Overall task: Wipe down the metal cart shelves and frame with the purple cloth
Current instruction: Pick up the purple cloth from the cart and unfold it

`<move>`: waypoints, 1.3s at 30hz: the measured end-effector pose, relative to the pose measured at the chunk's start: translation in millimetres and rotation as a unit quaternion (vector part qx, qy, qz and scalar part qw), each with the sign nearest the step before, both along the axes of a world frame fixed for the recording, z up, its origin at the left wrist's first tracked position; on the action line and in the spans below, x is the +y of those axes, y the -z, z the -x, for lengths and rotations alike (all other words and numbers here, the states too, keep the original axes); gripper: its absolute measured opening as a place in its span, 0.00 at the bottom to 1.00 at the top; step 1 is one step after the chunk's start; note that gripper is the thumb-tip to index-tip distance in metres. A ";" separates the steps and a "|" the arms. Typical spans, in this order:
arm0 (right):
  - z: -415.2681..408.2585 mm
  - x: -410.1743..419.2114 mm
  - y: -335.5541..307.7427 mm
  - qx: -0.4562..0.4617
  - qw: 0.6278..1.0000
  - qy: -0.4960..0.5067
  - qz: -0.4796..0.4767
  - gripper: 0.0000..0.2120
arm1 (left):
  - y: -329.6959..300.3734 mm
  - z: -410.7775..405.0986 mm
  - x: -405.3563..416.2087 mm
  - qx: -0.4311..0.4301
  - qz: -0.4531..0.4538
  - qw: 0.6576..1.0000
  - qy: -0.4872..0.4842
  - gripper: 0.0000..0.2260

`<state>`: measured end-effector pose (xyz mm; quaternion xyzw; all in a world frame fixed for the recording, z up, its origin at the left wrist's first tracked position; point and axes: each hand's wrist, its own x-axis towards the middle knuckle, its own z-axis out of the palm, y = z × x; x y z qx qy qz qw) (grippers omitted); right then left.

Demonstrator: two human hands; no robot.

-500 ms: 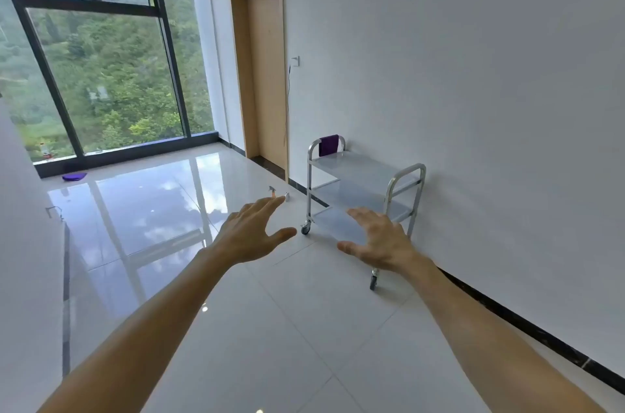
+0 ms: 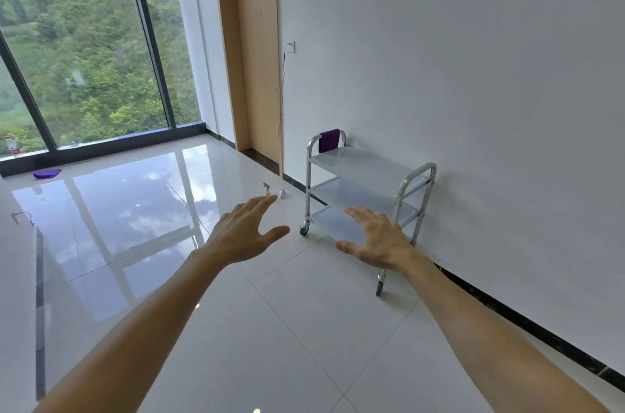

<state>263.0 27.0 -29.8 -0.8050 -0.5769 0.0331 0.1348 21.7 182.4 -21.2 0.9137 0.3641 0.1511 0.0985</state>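
**A:** What had changed in that last half second?

**B:** Very little. Against the view a moment earlier, the metal cart (image 2: 368, 196) sat a touch lower and nearer in my sight, so I judged I had stepped or leaned slightly towards it. My left hand (image 2: 245, 236) and my right hand (image 2: 378, 240) were stretched out ahead of me just as before.

**A:** And your fingers?

**B:** Spread wide and straight on both hands, holding nothing. The right hand overlapped the cart's bottom shelf in my view, but it was well short of the cart and touched no part of it.

**A:** Where was the cloth?

**B:** The purple cloth (image 2: 329, 140) hung over the cart's far handle, at the end nearest the door (image 2: 258, 57), above the top shelf. It had not moved. Another purple thing (image 2: 47, 173) lay on the floor well away from the cart, by the window; I could not tell what it was.

**A:** So what did that mean for the job?

**B:** No wiping had begun, as I read it. I needed to close on the cart and take the cloth off the handle first.
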 end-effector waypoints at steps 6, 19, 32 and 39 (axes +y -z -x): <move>-33.0 76.8 8.5 0.011 1.000 -0.007 0.002 0.39 | 8.3 -32.0 74.1 0.005 0.007 1.000 -0.001 0.40; -145.7 286.7 21.5 0.041 0.999 -0.016 -0.003 0.39 | 8.0 -141.1 264.1 0.011 0.010 1.000 -0.008 0.38; -215.0 492.5 37.8 0.038 0.998 -0.041 -0.013 0.38 | 27.0 -213.9 464.9 0.002 0.016 1.000 -0.013 0.35; -247.6 620.9 39.3 0.057 0.998 -0.002 -0.026 0.37 | 35.8 -263.1 607.0 -0.003 0.061 0.998 0.023 0.37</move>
